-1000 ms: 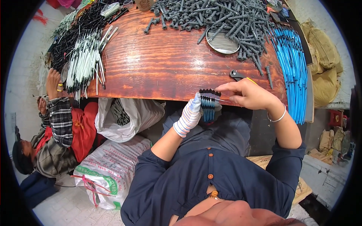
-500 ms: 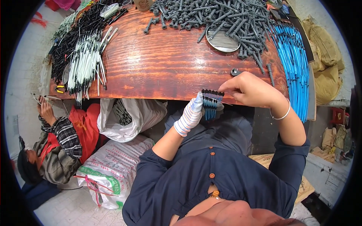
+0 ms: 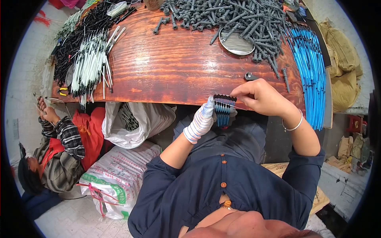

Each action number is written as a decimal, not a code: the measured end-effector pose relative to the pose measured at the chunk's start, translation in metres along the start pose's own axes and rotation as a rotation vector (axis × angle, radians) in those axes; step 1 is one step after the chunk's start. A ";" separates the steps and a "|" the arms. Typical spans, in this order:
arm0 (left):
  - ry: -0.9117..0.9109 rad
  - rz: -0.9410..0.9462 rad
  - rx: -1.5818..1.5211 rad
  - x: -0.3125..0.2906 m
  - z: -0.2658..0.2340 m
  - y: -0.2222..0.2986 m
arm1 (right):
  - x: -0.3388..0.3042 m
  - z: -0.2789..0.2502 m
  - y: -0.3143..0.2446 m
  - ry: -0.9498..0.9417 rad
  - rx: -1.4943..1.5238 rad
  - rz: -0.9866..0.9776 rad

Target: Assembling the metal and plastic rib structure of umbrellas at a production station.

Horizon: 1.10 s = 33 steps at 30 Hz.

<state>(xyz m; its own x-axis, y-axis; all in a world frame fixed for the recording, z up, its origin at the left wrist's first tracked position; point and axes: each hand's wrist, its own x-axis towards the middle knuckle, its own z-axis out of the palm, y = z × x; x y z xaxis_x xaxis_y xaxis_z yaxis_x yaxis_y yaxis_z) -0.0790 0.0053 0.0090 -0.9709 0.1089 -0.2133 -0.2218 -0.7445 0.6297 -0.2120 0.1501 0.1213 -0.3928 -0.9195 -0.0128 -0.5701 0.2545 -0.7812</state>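
Observation:
In front of the table's near edge, my left hand (image 3: 199, 122), in a striped white glove, is closed on a bundle of thin blue rods with black ends (image 3: 223, 113). The rods lie side by side in a fan, with their black tips toward the table. Thin, needle-like wires cross the bundle near those tips. My right hand (image 3: 265, 96) is bare, with a bangle on the wrist. Its thumb and forefinger are bent together at the right end of the black tips; what they pinch is too small to make out.
On the wooden table (image 3: 158, 71) lie grey plastic parts (image 3: 222, 14), a round dish of thin wires (image 3: 237, 44), blue rods (image 3: 307, 75), and white rods (image 3: 89, 63) beside black ones. Yellow-handled pliers (image 3: 62, 92) lie at left. A co-worker (image 3: 63, 146) sits left, beside an open white sack (image 3: 119, 135).
My right hand has shifted very slightly at the black tips, while my left keeps its hold on the bundle. The co-worker's hands have moved a little.

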 end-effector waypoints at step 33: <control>-0.038 0.090 0.127 -0.005 0.004 0.002 | -0.012 0.000 -0.003 0.208 -0.045 0.136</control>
<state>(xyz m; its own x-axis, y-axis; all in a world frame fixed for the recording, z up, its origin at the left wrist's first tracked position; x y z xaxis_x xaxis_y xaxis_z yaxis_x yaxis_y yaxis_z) -0.0745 0.0055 0.0145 -0.9895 0.0725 -0.1251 -0.1415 -0.6635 0.7347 -0.2048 0.1606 0.1240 -0.6056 -0.7956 0.0168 -0.5316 0.3888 -0.7524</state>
